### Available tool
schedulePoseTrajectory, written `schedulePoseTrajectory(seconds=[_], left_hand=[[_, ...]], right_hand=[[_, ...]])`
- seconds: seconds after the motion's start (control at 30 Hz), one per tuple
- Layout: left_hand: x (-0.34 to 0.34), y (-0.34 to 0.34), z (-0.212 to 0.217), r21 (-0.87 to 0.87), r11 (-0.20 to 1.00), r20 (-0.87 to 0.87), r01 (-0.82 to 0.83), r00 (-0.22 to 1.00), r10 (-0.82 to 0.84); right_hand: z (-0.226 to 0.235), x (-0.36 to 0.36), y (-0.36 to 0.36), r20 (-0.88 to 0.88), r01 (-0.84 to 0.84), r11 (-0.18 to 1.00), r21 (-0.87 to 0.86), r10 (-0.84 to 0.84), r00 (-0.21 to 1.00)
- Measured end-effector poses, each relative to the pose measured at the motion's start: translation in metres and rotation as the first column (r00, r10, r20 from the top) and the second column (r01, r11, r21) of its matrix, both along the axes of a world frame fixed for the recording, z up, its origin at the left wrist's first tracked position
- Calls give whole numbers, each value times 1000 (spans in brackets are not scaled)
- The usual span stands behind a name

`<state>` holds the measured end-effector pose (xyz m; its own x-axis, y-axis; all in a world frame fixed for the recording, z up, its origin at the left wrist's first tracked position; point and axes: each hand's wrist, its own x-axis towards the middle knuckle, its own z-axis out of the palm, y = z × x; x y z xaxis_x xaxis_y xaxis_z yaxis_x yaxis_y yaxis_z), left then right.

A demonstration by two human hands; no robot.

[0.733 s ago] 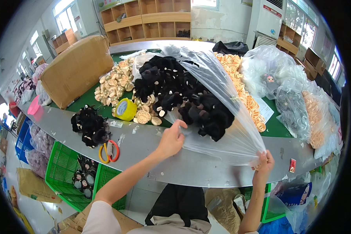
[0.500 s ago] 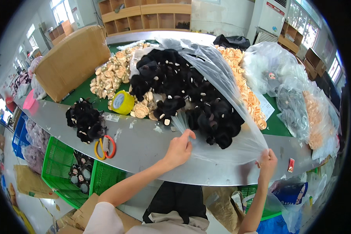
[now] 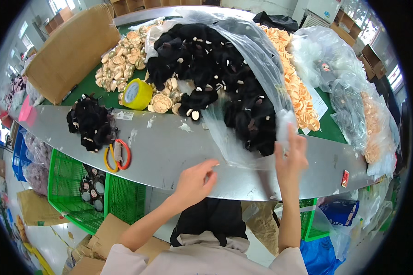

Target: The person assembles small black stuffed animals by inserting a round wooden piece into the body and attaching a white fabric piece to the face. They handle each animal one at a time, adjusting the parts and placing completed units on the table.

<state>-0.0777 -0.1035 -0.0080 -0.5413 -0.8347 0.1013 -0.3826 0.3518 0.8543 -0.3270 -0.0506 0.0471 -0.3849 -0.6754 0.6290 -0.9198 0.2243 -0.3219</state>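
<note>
A clear plastic bag (image 3: 225,142) lies on the metal-edged table, its mouth facing me. Inside and spilling from it is a heap of black plush pieces (image 3: 192,59) with small pale tabs. My right hand (image 3: 290,158) is at the bag's right edge, blurred, its fingers stretched up against bunched plastic. Just left of the bag's mouth, my left hand (image 3: 195,182) hovers over the table's front edge, fingers loosely bent and apart, with nothing visible in them. A smaller bunch of black plush pieces (image 3: 91,123) sits at the left, beside scissors (image 3: 117,156) with one red and one yellow handle.
A yellow tape roll (image 3: 137,94) stands by pale round pieces (image 3: 121,62). Behind them is a cardboard box (image 3: 71,52). Orange-beige pieces (image 3: 298,87) and filled clear bags (image 3: 348,101) lie to the right. Below the table are green crates (image 3: 78,197).
My left hand has let go of the plastic and drawn back toward me. The right hand has moved left and up, folding the bag's right edge back. The view has tilted down.
</note>
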Motion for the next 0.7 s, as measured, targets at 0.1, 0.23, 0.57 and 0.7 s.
schedulePoseTrajectory(seconds=[0.1,0.23,0.57,0.7], left_hand=[[15,13,5,80,995,-37,-60,997,63],[12,23,11,98,993,-117,-64,990,75],[43,57,0,491,866,-435,95,888,149],[24,60,7,625,695,-702,355,645,302]], right_hand=[[7,6,31,-136,-244,937,-248,216,967],[4,49,12,-68,-335,941,45,337,939],[-18,47,57,706,-327,943,-60,272,653],[-42,103,76,927,-365,888,-281,350,137]])
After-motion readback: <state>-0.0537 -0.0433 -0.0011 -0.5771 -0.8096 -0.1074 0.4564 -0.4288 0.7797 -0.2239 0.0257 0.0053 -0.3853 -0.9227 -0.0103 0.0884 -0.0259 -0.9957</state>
